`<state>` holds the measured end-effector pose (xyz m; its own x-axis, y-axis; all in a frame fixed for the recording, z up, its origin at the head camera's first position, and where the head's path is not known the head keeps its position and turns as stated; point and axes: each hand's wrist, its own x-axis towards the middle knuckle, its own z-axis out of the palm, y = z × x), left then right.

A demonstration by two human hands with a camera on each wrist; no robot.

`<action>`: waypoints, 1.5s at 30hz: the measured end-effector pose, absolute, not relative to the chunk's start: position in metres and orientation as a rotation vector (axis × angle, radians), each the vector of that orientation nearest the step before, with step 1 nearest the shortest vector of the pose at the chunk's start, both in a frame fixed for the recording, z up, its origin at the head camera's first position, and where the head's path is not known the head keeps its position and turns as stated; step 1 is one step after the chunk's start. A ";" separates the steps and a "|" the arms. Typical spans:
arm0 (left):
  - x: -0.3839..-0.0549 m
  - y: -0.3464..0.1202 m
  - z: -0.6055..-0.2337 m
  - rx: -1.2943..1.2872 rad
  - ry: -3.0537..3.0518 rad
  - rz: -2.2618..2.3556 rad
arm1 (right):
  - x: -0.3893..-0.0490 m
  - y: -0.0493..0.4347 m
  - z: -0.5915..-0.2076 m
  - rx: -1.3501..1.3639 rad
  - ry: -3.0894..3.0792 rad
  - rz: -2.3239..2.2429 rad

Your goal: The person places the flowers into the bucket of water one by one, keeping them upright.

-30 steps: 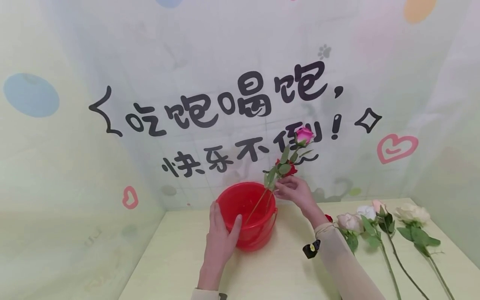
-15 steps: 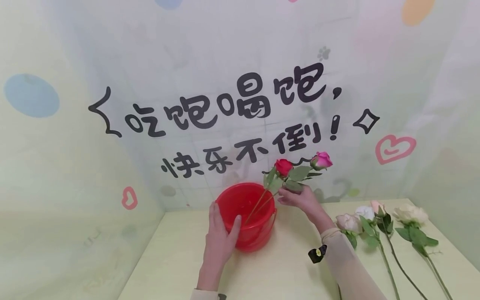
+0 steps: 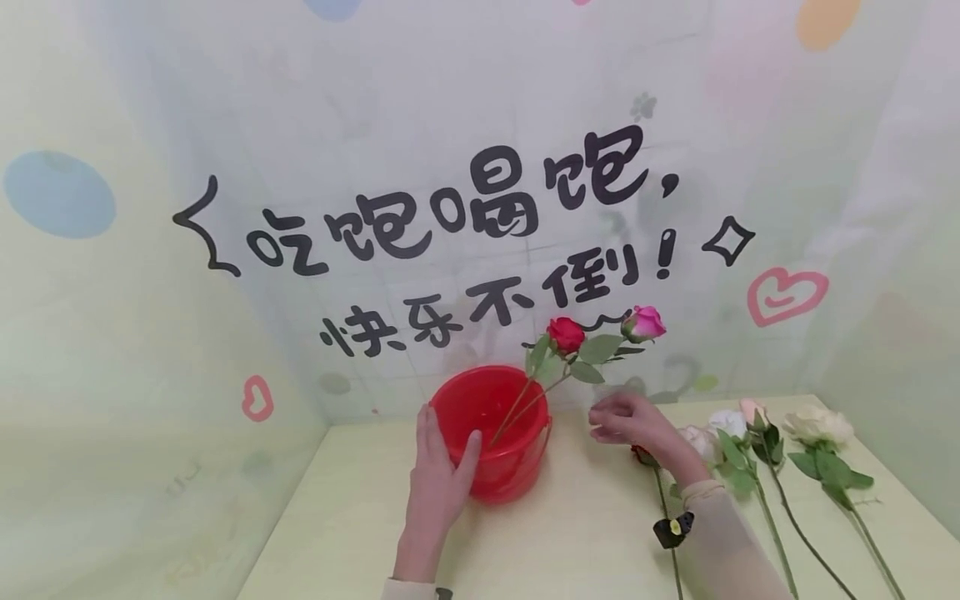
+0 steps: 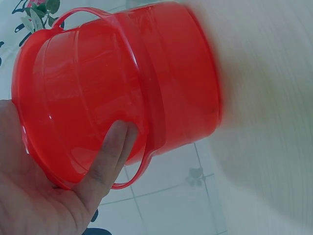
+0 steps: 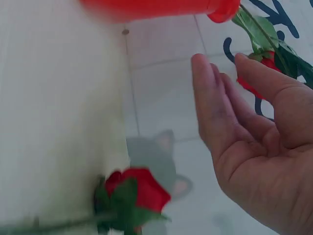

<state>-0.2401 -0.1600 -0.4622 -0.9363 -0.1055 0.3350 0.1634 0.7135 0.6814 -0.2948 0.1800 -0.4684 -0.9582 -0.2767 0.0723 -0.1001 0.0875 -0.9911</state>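
A red bucket [image 3: 491, 433] stands on the table, its handle hanging down. My left hand [image 3: 441, 483] holds its near left side, with the thumb at the front rim and the fingers against the outer wall, as the left wrist view shows. Two artificial roses lean out of the bucket to the right: a red rose [image 3: 566, 334] and a pink rose [image 3: 642, 323], stems crossing inside. My right hand [image 3: 633, 423] is in the air right of the bucket, fingers loosely bent and holding nothing. Below it a dark red rose [image 5: 142, 191] lies on the table.
On the table's right lie more artificial flowers: a white rose [image 3: 729, 422], a cream flower [image 3: 819, 427] and pale pink ones, stems toward the front. A printed backdrop [image 3: 450, 100] rises behind the table [image 3: 570, 533].
The pink rose has tilted down to the right and now rests beside the red one. My right hand has let go of it and drawn back right. The left hand stays on the bucket.
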 end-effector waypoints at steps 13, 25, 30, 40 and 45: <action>-0.242 -0.162 -0.458 -0.056 -2.554 -1.076 | -0.253 0.229 -0.482 -0.154 2.320 -1.842; -0.245 -0.166 -0.459 -0.046 -2.560 -1.053 | -0.229 0.255 -0.494 -0.179 2.335 -1.625; -0.247 -0.162 -0.461 -0.070 -2.549 -1.082 | -0.223 0.249 -0.497 -0.119 2.404 -1.544; -0.243 -0.159 -0.464 -0.041 -2.571 -1.064 | -0.214 0.236 -0.511 -0.125 2.479 -1.477; -0.243 -0.161 -0.465 -0.048 -2.575 -1.044 | -0.214 0.230 -0.515 -0.131 2.506 -1.472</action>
